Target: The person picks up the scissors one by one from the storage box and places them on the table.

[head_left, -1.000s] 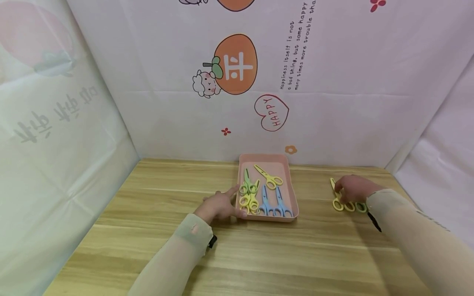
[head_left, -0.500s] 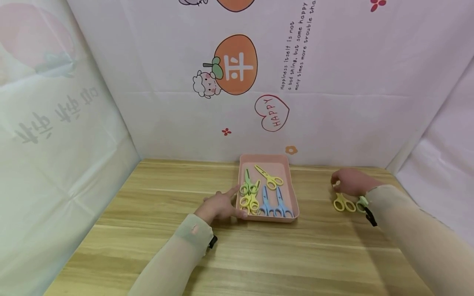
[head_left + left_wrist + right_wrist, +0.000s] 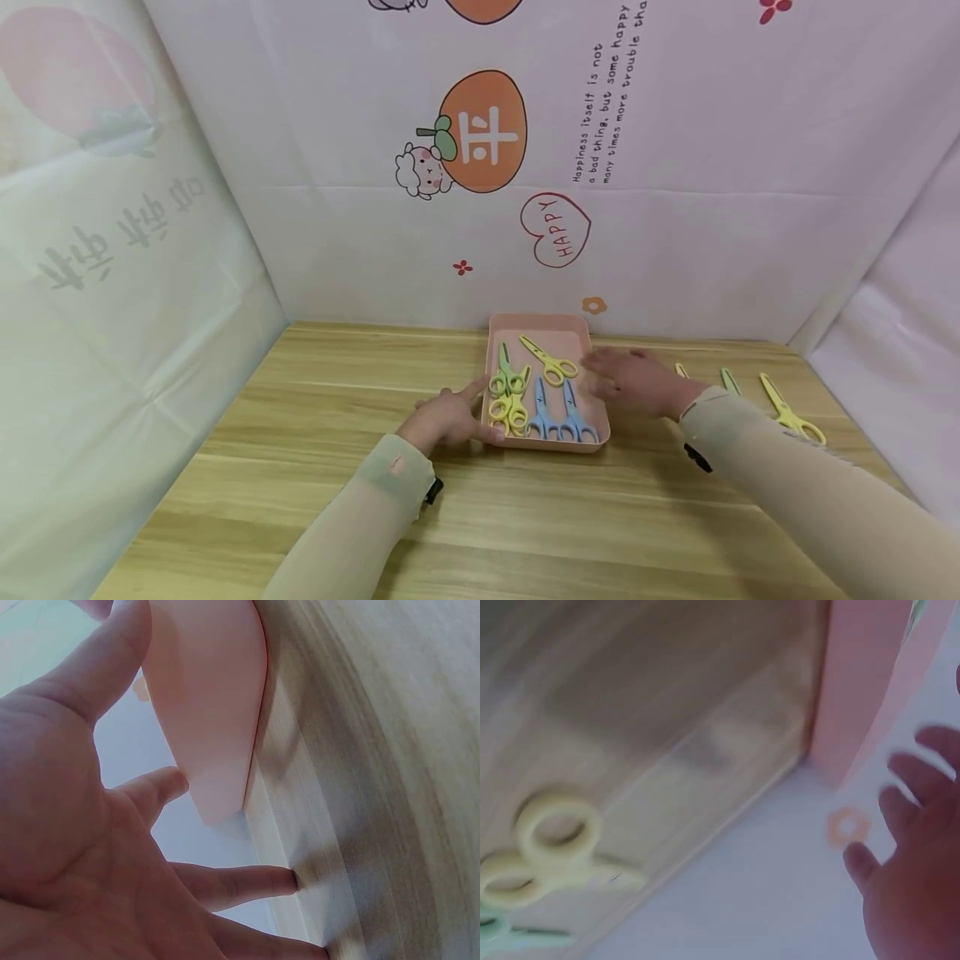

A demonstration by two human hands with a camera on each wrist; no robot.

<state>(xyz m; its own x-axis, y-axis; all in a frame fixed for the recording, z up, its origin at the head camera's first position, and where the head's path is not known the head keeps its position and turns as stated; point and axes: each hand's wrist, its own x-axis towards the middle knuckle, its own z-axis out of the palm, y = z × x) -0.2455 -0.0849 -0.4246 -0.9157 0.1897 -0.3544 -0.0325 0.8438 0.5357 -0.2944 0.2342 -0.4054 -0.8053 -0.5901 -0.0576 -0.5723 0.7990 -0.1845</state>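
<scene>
In the head view a pink tray (image 3: 540, 323) holds several children's scissors: yellow scissors (image 3: 553, 372), green scissors (image 3: 507, 381), blue scissors (image 3: 541, 417) and others. My left hand (image 3: 448, 417) is at its left side. The left wrist view has the thumb and a fingertip against the pink wall (image 3: 214, 697), while two more fingertips rest on the tabletop. At the opposite side, my right hand (image 3: 633, 382) reaches over the right rim with spread fingers (image 3: 911, 776) and nothing between them. Yellow scissors (image 3: 559, 840) lie behind it on the wood.
Right of the tray lie yellow scissors (image 3: 789, 410) and green scissors (image 3: 731, 382), the latter partly hidden by the right sleeve (image 3: 757, 442). A printed white cloth (image 3: 360, 250) hangs behind the wooden table (image 3: 337, 375), with more cloth along both sides.
My right hand has left the yellow scissors on the right, which stay on the table, and swept left to the tray's right rim. My left hand stays put.
</scene>
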